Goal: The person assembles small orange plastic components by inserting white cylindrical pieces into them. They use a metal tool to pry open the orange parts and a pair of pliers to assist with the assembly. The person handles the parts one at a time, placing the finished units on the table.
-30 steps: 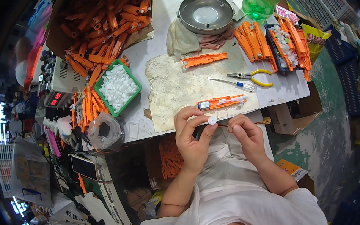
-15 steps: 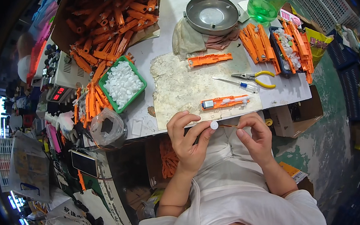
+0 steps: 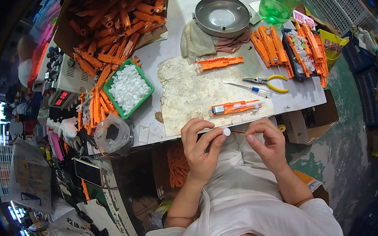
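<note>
Just off the table's near edge, my left hand [image 3: 200, 155] pinches a small round white plastic cap [image 3: 227, 132] between thumb and forefinger. My right hand [image 3: 268, 145] is closed on a thin brownish stick [image 3: 239, 132], whose far end reaches the cap; whether it goes inside cannot be seen. Directly beyond my hands lies an orange plastic housing [image 3: 230, 108] fitted with white and grey parts. A second orange housing [image 3: 220, 63] rests farther back on the worn mat [image 3: 183, 100]. Between them, to the right, are a screwdriver [image 3: 264, 91] and yellow-handled pliers [image 3: 276, 83].
A green tray [image 3: 115, 102] of white caps stands at left, below a carton [image 3: 66, 36] heaped with orange housings. Behind the mat sits a metal bowl [image 3: 204, 21] on cloths. More housings [image 3: 269, 46], a dark bin [image 3: 293, 58] and a green bottle [image 3: 278, 0] occupy the right.
The cap has shifted very slightly right and tilted a little in my left fingers. My right hand has edged slightly left along with the stick.
</note>
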### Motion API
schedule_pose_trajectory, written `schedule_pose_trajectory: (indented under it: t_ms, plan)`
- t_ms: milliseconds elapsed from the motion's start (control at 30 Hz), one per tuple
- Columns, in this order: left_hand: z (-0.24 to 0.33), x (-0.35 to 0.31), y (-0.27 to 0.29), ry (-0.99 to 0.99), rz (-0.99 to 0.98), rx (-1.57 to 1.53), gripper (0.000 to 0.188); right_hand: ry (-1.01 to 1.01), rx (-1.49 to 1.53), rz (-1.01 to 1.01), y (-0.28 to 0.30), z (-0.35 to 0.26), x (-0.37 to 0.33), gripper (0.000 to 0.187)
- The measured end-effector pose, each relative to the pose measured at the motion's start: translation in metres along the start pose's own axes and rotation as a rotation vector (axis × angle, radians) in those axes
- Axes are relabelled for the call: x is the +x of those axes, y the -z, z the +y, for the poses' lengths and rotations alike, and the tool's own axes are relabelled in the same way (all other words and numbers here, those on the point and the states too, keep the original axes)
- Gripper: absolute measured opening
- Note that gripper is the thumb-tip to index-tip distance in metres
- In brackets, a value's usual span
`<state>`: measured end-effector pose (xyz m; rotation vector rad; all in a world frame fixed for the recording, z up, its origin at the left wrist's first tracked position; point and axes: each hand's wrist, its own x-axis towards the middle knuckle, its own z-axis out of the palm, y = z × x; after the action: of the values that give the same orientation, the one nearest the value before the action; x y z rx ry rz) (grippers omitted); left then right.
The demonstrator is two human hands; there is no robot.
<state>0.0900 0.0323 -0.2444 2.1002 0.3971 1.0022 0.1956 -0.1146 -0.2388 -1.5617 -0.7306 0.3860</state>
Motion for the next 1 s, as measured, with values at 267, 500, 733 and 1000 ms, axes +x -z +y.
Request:
schedule_pose_trajectory:
  t_ms: [267, 500, 733, 1000]
  plan:
    - [-0.002, -0.014, -0.001, 0.315, -0.029, -0.45, 0.012, 0.119, -0.186, -0.088, -0.006, -0.005, 0.006, 0.014]
    - [0.005, -0.022, -0.004, 0.237, -0.083, -0.419, 0.012, 0.178, -0.276, -0.071, -0.01, -0.004, 0.007, 0.013]
    - [0.004, -0.023, -0.006, 0.154, -0.114, -0.338, 0.011, 0.147, -0.24, -0.071, -0.009, -0.005, 0.008, 0.01]
    - [-0.003, -0.025, 0.0, 0.322, -0.011, -0.472, 0.011, 0.273, -0.392, 0.122, 0.014, 0.003, 0.065, 0.01]
